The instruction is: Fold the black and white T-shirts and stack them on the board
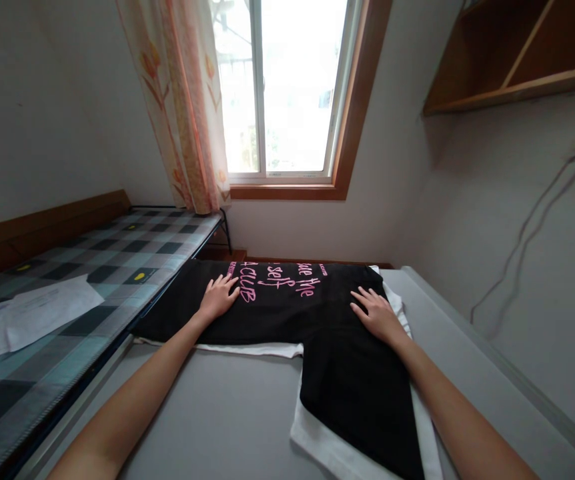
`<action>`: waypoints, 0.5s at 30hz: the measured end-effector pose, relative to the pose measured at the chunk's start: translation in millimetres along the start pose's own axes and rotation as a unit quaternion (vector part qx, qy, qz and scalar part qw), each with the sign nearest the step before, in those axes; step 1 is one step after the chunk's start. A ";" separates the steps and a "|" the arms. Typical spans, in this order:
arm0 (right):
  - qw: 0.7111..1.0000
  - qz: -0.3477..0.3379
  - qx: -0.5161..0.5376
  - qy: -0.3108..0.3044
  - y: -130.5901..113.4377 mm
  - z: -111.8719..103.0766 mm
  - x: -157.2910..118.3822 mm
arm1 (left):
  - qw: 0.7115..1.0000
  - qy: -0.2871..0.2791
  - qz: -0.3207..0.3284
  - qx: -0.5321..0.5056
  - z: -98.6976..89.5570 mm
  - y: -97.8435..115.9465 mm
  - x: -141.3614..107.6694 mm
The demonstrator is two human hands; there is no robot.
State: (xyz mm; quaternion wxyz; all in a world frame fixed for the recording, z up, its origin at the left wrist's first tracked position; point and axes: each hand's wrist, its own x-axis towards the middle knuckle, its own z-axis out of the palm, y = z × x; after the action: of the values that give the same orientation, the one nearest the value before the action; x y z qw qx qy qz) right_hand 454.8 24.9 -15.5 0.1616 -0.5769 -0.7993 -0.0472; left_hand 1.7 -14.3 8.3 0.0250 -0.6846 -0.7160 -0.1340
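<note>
A: In the head view, how are the hands placed?

B: The left hand [218, 298] and right hand [376, 313] lie palm down with fingers spread on the black shirt [267, 325]; neither pinches the fabric. The left rests beside the pink lettering [276, 275], the right near the shirt's far-right edge.

A: And the shirt?

B: It lies across the grey desk [227, 413], one sleeve [357, 393] pointing toward the camera wearer. White cloth [317, 437] shows beneath along several edges; whether it is a separate garment cannot be told. To the left, papers [52, 310] lie on a checked mattress [167, 248].

A: How is smoothing, apparently the step in hand, best done?

B: With light, even pressure, palms sweeping outward. One hand should anchor the fabric while the other strokes, so that the black layer does not slide over the white.
</note>
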 end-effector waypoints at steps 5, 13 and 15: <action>1.000 -0.001 0.004 0.003 1.1 0.3 0.3 | 1.000 0.006 0.002 -0.004 1.3 -1.0 0.6; 1.000 0.004 0.009 0.007 0.8 1.1 0.3 | 1.000 0.014 0.002 -0.003 3.6 -2.2 1.3; 1.000 0.004 0.009 0.006 0.5 0.6 0.1 | 1.000 0.012 0.002 -0.002 3.2 -1.8 1.1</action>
State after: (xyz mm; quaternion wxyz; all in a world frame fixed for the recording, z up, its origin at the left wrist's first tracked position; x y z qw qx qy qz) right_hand 455.1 25.3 -16.1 0.1715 -0.5781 -0.7966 -0.0432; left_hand 0.3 -12.6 5.2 0.0331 -0.6843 -0.7142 -0.1436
